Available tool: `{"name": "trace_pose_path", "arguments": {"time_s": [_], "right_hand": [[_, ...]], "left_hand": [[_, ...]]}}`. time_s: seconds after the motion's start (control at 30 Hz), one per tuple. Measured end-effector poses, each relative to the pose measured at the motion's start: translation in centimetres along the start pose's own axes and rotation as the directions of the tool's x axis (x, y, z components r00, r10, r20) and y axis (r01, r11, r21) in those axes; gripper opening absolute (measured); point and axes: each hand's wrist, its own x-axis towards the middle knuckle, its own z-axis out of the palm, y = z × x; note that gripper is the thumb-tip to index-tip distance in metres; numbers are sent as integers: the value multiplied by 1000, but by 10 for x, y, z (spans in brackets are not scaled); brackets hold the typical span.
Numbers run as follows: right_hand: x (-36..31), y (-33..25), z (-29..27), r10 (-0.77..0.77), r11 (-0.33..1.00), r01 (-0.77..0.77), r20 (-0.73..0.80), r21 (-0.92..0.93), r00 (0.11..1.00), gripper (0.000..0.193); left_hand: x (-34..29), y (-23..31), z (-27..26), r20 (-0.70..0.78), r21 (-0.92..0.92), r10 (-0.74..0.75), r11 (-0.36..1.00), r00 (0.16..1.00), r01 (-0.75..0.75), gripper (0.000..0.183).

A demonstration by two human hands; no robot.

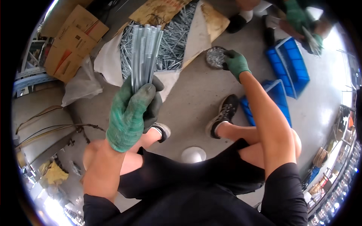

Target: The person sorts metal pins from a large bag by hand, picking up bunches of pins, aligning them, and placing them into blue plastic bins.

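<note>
My left hand [132, 113], in a green glove with grey palm and fingertips, is closed around a bundle of long silvery metal rods [145, 52]. The rods stand upright from my fist, their upper ends uneven, and some look threaded. Behind them a large opened carton [198, 39] holds a heap of loose metal rods [171, 49]. My right hand [236, 64], gloved the same way, reaches out to the right side of a round container [206, 58] full of small shiny metal pieces [215, 56]. Its dark fingertips are bent and apart at the rim, with nothing visible between them.
Two blue plastic crates [290, 67] stand on the floor to the right. Another person's gloved hands [296, 17] hold metal pieces at the upper right. A brown cardboard box [75, 43] and clear plastic bag [81, 84] lie left. A white round object [193, 154] sits between my feet.
</note>
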Motion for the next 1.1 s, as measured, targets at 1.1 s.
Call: {"name": "trace_pose_path", "arguments": {"time_s": [1.1], "right_hand": [[52,85,38,489,387,-583,377,714,786,28]], "left_hand": [[50,-37,-13,-136,228,-87,967,987,117,26]]}}
